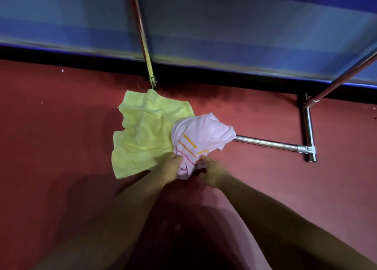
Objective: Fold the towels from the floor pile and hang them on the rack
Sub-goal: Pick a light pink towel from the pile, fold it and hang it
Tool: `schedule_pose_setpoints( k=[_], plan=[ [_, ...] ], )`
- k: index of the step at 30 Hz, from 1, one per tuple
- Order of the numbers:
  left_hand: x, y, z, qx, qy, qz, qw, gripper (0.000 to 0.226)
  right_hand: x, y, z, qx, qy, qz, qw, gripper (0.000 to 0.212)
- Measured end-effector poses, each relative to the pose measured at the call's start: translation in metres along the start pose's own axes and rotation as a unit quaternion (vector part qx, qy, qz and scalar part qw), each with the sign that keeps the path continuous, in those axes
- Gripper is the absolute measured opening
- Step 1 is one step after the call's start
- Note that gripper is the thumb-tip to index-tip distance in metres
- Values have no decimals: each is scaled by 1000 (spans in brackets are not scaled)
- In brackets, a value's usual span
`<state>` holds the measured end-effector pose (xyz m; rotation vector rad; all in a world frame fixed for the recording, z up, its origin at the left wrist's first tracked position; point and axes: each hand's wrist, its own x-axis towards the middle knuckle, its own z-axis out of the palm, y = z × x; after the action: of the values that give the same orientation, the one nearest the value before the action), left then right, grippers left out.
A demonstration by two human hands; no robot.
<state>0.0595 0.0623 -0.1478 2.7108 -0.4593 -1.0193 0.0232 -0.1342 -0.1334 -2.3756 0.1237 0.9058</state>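
Note:
A crumpled pink towel (204, 136) with orange and pink stripes lies on the red floor, partly over a spread-out pale yellow towel (145, 131). My left hand (170, 167) grips the pink towel's near edge on its left side. My right hand (212, 170) pinches the same edge on its right side. The pink towel also covers the left end of the rack's low metal bar (265, 142).
The chrome rack's foot (309, 127) stands at the right, with one upright (142, 35) rising at the centre and another tube (342, 80) slanting up at the right. A blue striped wall panel (224, 25) with a black base strip runs behind. Red floor (51, 127) spreads all around.

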Motion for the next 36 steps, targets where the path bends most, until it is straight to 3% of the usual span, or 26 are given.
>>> schedule_pose_setpoints(
  k=[1, 4, 5, 8, 11, 16, 20, 23, 28, 32, 35, 36],
  plan=[
    [1, 1, 5, 8, -5, 5, 1000, 37, -1, 0, 4, -2, 19, -9, 1000, 62],
    [4, 6, 26, -27, -7, 43, 999, 41, -7, 2, 12, 8, 37, -30, 999, 29],
    [-2, 7, 26, -6, -35, 16, 999, 35, -9, 4, 12, 17, 23, -25, 999, 19],
    [-21, 16, 8, -55, -17, 44, 997, 20, -19, 15, 4, 18, -20, -3, 1000, 19],
    [-33, 23, -32, -189, 44, 20, 981, 14, -33, 14, -20, 22, 9, 0, 1000, 2],
    [-58, 48, -135, -311, 163, 2, 936, 16, -70, -7, -99, 229, 106, 53, 966, 20],
    [-111, 80, -204, -378, 280, 18, 883, 15, -128, -39, -161, 344, 192, -4, 919, 34],
    [-162, 108, -242, -366, 306, 80, 876, 9, -178, -62, -199, 383, 247, -41, 889, 33],
    [-257, 156, -302, -323, 386, 142, 852, 12, -287, -97, -251, 315, 313, -113, 889, 18],
    [-327, 190, -346, -271, 451, 174, 832, 13, -381, -127, -292, 208, 333, -202, 897, 31],
    [-375, 212, -376, -214, 480, 155, 836, 14, -442, -142, -315, 101, 303, -236, 918, 6],
    [-390, 218, -386, -201, 485, 154, 837, 14, -459, -145, -323, 35, 299, -232, 925, 22]
  ],
)
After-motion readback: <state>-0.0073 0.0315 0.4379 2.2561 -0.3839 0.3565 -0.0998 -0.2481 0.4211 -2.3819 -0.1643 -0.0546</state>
